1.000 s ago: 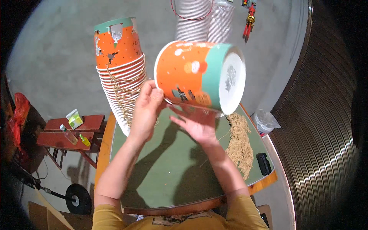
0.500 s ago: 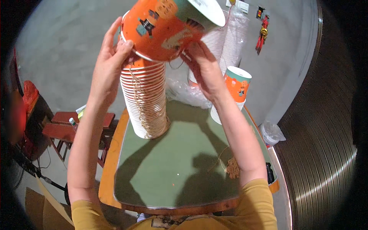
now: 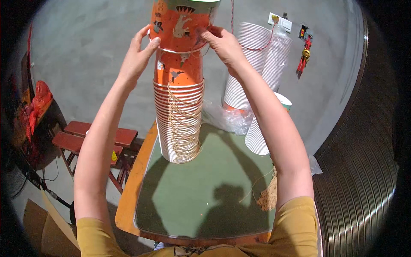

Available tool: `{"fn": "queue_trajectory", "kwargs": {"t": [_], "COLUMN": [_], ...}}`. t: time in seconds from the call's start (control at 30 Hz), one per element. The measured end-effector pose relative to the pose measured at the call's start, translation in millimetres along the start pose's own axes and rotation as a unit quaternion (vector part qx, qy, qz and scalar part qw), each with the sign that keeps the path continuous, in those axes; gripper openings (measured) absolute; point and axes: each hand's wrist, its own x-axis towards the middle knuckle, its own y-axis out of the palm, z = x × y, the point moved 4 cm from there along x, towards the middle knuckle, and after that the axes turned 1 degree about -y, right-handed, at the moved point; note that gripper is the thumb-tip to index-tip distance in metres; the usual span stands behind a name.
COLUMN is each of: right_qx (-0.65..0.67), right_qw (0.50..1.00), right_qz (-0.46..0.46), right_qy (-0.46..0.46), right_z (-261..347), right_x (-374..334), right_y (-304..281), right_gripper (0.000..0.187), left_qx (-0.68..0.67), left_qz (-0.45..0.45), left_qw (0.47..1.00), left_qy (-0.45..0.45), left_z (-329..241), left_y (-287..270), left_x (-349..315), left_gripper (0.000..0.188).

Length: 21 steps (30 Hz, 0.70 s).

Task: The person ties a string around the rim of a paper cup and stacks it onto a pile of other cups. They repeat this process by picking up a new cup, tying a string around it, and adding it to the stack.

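Observation:
An orange paper bucket point(image 3: 182, 28) with printed figures and a green band is held upside down between my hands, its white rim lowest. My left hand point(image 3: 139, 58) grips its left side near the rim, while my right hand point(image 3: 222, 45) has its fingers on the right side. Directly underneath rises a tall stack of nested, upside-down buckets point(image 3: 188, 115); its topmost orange bucket point(image 3: 179, 68) sits partly inside the held one. Strands of tan twine point(image 3: 177, 132) run down the stack's front in many loops. A thin strand curves beside my right fingers.
On the green-topped table point(image 3: 171, 201), a shorter bucket stack point(image 3: 256, 139) stands partly behind my right arm, with a twine bundle point(image 3: 268, 195) nearer me. Taller stacks point(image 3: 246, 77) and clear plastic point(image 3: 222, 115) lie beyond. A red bench point(image 3: 107, 130) stands left; a ribbed dark surface point(image 3: 359, 184) curves right.
Both hands have brought the bucket from a tilted position to nearly upright over the stack, its rim now around the topmost bucket. The view has shifted, showing more of the wall.

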Motion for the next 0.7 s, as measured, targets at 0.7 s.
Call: {"fn": "queue_trajectory", "kwargs": {"t": [0.7], "right_qx": [-0.162], "right_qw": [0.985], "right_qz": [0.017], "right_qy": [-0.052], "right_z": [-29.0], "right_x": [-11.4], "right_y": [17.3], "right_gripper": [0.037], "left_qx": [-0.067], "left_qz": [0.068], "left_qw": [0.991], "left_qy": [-0.090], "left_z": [70.4], "left_y": [19.6], "left_x": [-4.6], "left_gripper": [0.079]}}
